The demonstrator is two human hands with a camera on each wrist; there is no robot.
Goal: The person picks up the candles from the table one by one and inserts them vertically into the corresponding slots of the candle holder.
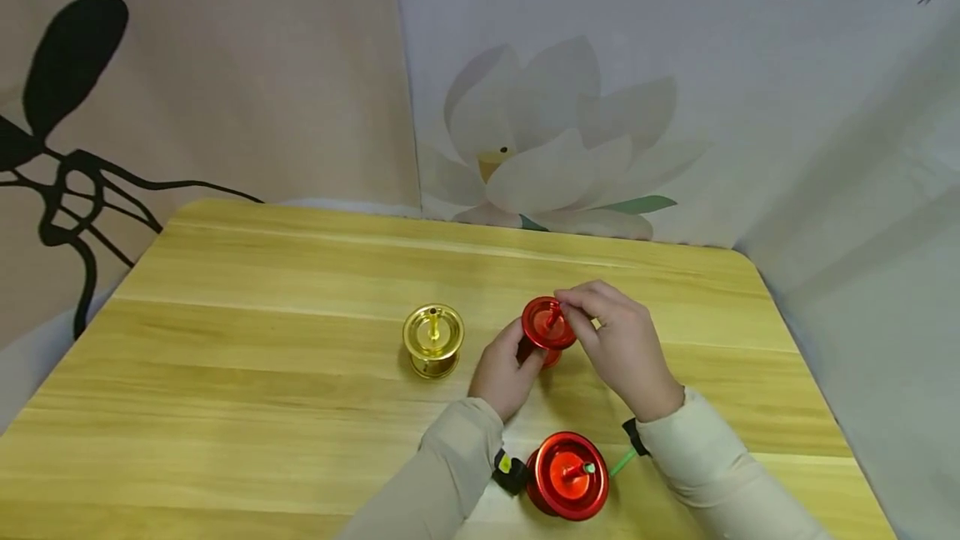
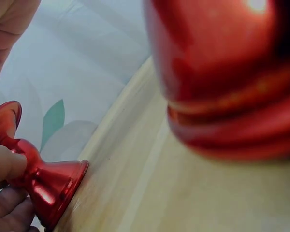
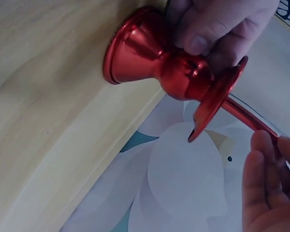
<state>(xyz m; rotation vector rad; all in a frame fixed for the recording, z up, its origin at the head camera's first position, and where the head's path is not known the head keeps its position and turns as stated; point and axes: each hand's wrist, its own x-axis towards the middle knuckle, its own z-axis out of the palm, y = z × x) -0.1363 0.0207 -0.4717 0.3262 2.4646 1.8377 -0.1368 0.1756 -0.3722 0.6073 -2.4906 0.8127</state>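
Observation:
A small red metal candle holder [image 1: 540,328] with a flared base, a wide dish and a thin upright post is between my hands. My left hand [image 1: 504,372] grips its body below the dish. Up at the post, my right hand [image 1: 617,342] pinches the tip between thumb and fingers. In the right wrist view the red post [image 3: 246,116] runs from the dish into those fingertips. The base of the holder [image 2: 55,191] stands on the wooden table in the left wrist view.
A gold candle holder [image 1: 433,336] stands left of my hands on the wooden table [image 1: 247,407]. Close to my forearms is a larger red candle holder [image 1: 558,490], with a thin green strip [image 1: 622,462] beside it. A patterned cloth [image 1: 315,82] hangs behind the table.

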